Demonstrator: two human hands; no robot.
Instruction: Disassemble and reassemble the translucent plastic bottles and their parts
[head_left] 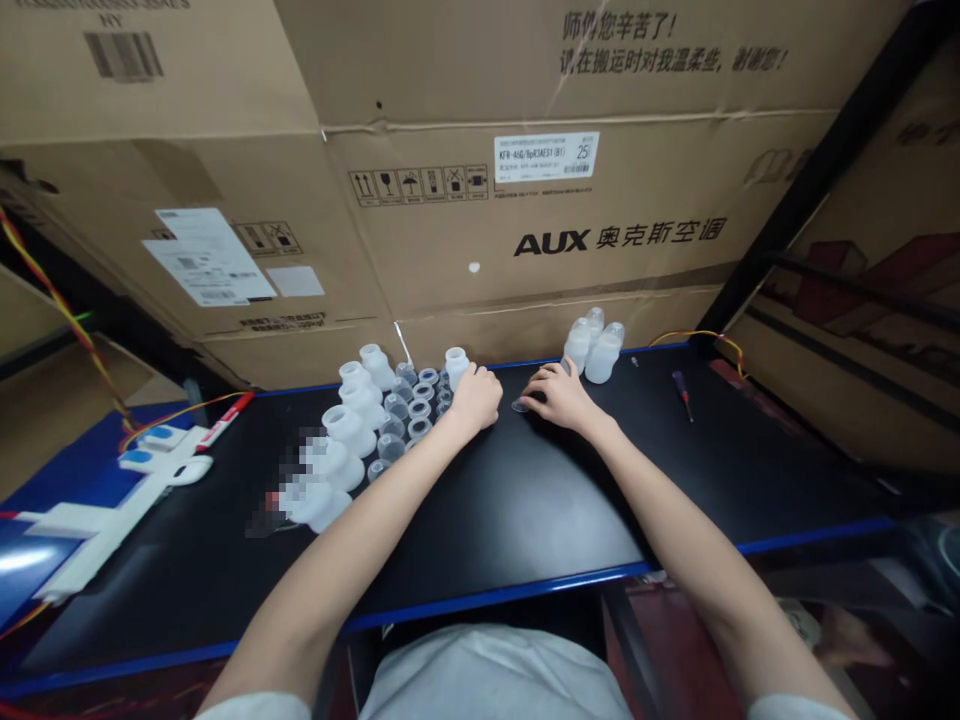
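My left hand (475, 398) is curled with its fingers closed beside a white plastic bottle part (456, 364) and several small clear caps (417, 404); whether it holds anything is hidden. My right hand (559, 396) lies on the black table (525, 500) with fingers bent, its fingertips on a small clear disc (520, 406). Behind my right hand stand three translucent bottles (594, 346).
A row of white funnel-shaped parts (349, 425) runs along the left of the caps. A screwdriver (682, 390) lies to the right. White power strips (161, 455) and wires sit at far left. Large cardboard boxes (525, 200) wall off the back.
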